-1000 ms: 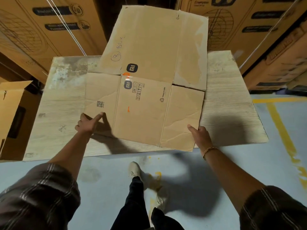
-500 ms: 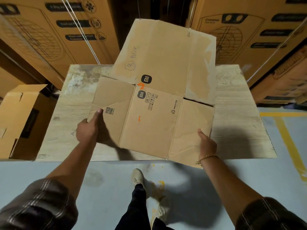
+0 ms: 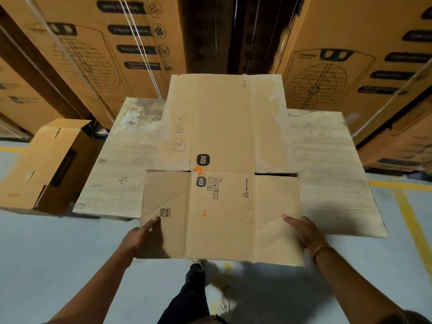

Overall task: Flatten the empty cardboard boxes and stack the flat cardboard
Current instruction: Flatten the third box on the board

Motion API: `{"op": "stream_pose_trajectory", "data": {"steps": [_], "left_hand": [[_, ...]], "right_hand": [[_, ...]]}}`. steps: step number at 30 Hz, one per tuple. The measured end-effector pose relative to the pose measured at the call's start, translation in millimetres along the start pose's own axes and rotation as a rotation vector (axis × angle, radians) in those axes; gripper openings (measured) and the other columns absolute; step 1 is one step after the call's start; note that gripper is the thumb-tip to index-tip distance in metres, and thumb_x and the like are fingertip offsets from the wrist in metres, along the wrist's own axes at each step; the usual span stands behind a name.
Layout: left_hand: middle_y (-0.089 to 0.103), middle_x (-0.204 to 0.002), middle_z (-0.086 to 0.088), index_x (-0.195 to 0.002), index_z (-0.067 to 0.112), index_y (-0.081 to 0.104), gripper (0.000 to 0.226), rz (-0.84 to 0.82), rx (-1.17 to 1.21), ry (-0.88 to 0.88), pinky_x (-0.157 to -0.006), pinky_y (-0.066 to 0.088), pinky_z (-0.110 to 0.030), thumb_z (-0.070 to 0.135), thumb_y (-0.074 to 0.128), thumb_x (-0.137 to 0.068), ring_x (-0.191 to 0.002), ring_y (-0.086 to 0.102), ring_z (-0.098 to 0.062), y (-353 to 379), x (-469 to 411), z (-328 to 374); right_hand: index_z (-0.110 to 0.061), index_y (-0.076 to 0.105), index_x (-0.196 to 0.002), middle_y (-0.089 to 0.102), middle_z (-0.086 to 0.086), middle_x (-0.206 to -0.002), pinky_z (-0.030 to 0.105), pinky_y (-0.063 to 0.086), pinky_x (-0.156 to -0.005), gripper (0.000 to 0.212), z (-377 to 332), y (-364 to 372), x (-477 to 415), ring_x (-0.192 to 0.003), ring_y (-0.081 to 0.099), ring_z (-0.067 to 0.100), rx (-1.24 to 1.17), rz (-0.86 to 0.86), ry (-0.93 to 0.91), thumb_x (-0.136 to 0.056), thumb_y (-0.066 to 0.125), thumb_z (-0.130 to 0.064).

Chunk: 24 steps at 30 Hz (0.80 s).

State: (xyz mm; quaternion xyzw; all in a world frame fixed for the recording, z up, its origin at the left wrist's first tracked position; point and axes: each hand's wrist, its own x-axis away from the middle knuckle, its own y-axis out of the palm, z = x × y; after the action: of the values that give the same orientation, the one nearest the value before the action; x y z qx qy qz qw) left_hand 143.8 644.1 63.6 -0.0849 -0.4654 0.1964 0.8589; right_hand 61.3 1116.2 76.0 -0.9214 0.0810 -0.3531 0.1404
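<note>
Between the fingers [image 3: 152, 223]: a flattened brown cardboard box [image 3: 222, 141], creased flaps spread, overhanging the pale wooden counter [image 3: 327, 171].
Left hand [image 3: 140, 237] and right hand [image 3: 301, 232] clamp its near corners, thumbs on top.

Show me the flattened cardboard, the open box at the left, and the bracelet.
flattened cardboard [image 3: 222, 220]: head view, middle panel.
open box [image 3: 25, 183]: head view, its lighter face.
bracelet [image 3: 322, 250]: head view, chain at the wrist.
</note>
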Motion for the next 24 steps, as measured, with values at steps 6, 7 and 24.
{"op": "stream_pose_trajectory", "data": {"steps": [6, 7, 24], "left_hand": [[0.070, -0.111, -0.019, -0.110, 0.003, 0.068, 0.047, 0.025, -0.098, 0.037, -0.098, 0.051, -0.049, 0.045, 0.072, -0.090, -0.104, 0.064, -0.036, 5.7, -1.3, -1.2], [0.070, -0.115, -0.019, -0.115, 0.003, 0.067, 0.045, 0.063, -0.098, 0.063, -0.101, 0.050, -0.051, 0.039, 0.074, -0.089, -0.105, 0.065, -0.037, 6.7, -2.7, -2.7], [0.064, -0.123, -0.019, -0.118, 0.001, 0.060, 0.041, 0.222, -0.203, 0.115, -0.096, 0.050, -0.043, 0.032, 0.061, -0.091, -0.112, 0.060, -0.038, 20.5, 0.5, 10.3]], "right_hand": [[-0.003, 0.065, -0.121, 0.068, 0.014, -0.118, 0.042, 0.049, -0.099, 0.048, 11.7, 6.7, -7.3, -0.107, 0.063, 0.033, 0.088, 0.022, 0.036, -0.082, 0.083, -0.025], [0.001, 0.062, -0.125, 0.066, 0.016, -0.122, 0.045, 0.049, -0.101, 0.056, 20.0, 7.1, -18.1, -0.110, 0.062, 0.035, 0.112, 0.008, 0.051, -0.079, 0.084, -0.025], [0.008, 0.059, -0.132, 0.054, 0.029, -0.142, 0.044, 0.040, -0.112, 0.045, 11.5, 26.7, -27.7, -0.133, 0.050, 0.041, 0.458, -0.065, 0.098, -0.099, 0.060, -0.024]]}}
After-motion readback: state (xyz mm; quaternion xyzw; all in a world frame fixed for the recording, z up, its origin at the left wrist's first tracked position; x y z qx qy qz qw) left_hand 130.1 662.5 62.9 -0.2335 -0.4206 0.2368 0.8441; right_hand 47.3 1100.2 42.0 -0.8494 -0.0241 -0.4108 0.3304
